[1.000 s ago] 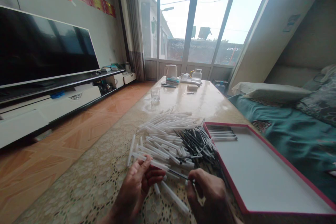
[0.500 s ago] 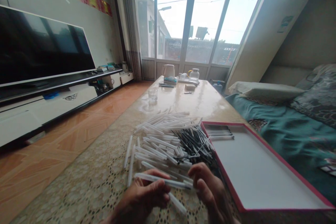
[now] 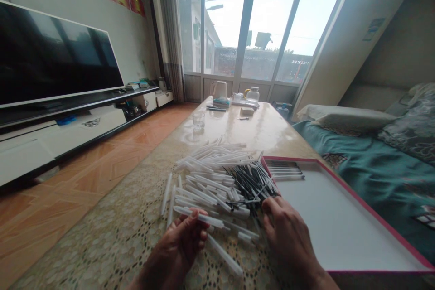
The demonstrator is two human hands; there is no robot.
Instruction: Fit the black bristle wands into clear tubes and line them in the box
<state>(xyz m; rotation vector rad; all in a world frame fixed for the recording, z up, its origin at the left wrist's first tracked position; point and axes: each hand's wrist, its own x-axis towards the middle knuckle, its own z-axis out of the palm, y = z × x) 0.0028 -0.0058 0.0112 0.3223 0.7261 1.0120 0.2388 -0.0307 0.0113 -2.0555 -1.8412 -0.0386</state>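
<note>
My left hand (image 3: 180, 242) is closed around a translucent white pen barrel (image 3: 212, 220), with the thumb on top and the barrel pointing right. My right hand (image 3: 288, 229) reaches to the near edge of a heap of thin black-and-clear pen refills (image 3: 249, 183). Its fingers are curled in a pinch, and whatever lies between the tips is hidden. A large pile of loose white pen barrels (image 3: 204, 188) spreads left of the refills. Another barrel (image 3: 226, 256) lies alone on the patterned tabletop, just right of my left hand.
A shallow pink-rimmed box (image 3: 367, 210) stands right of my right hand, several pens (image 3: 287, 171) lined up at its far end. Farther back on the table (image 3: 136, 217) are a drinking glass (image 3: 198, 121), a kettle (image 3: 220, 89) and a glass pitcher (image 3: 253, 94). A sofa (image 3: 356, 154) borders the right side.
My right hand has moved away from the held barrel, forward to the refill heap. My left hand has shifted slightly left and up, still holding the barrel.
</note>
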